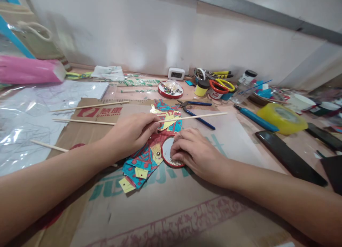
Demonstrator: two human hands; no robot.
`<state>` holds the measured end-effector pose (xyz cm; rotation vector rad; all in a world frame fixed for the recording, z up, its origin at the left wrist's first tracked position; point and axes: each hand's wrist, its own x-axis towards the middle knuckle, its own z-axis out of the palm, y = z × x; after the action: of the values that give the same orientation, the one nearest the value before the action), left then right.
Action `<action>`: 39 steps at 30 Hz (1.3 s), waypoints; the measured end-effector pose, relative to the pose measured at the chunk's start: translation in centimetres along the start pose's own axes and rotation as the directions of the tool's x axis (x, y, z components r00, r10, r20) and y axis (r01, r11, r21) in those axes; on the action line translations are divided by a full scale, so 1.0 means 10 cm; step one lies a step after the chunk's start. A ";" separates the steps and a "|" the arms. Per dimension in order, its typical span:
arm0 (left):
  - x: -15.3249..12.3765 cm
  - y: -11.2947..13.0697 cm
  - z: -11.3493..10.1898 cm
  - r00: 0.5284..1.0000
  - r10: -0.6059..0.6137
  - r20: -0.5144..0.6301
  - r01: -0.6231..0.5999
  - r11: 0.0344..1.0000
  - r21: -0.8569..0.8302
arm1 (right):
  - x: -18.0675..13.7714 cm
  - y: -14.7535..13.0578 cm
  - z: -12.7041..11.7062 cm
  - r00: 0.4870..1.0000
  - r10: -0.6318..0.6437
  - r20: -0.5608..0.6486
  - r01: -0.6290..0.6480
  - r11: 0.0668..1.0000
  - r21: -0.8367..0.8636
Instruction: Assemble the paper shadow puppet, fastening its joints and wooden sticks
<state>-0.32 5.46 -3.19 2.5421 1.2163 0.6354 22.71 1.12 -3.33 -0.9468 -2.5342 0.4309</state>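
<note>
My left hand is closed, thumb and index finger pressed together over the upper part of a painted paper figure. From between those fingertips a thin wooden stick runs out to the right. The figure is blue, red and yellow, with a round metal fastener on it and small holes in its yellow ends. My right hand has its fingers bunched in a pinch inside a red-rimmed round lid holding small shiny pieces. Whatever is between its fingertips is hidden.
Cardboard lies under the work. More wooden sticks are at left. Blue-handled pliers, a second lid of beads, small jars, a blue pen-like tool and yellow tape lie beyond and at right.
</note>
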 end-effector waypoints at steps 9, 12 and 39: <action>0.00 0.00 -0.01 1.000 -0.005 -0.004 0.005 1.000 0.016 | -0.02 0.07 -0.01 0.993 -0.045 -0.108 0.050 0.998 0.043; 0.00 0.00 -0.01 1.000 -0.024 0.005 0.024 1.000 0.010 | -0.01 0.07 -0.01 0.994 -0.042 -0.104 0.046 0.998 0.034; -0.03 0.00 -0.03 0.996 -0.086 -0.023 0.087 0.996 0.014 | 0.08 0.47 -0.17 0.932 0.313 -0.181 -0.342 0.926 -0.158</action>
<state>-0.61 5.20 -2.99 2.4853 1.3357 0.6393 25.55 5.25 -3.59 -1.4307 -2.3094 0.2037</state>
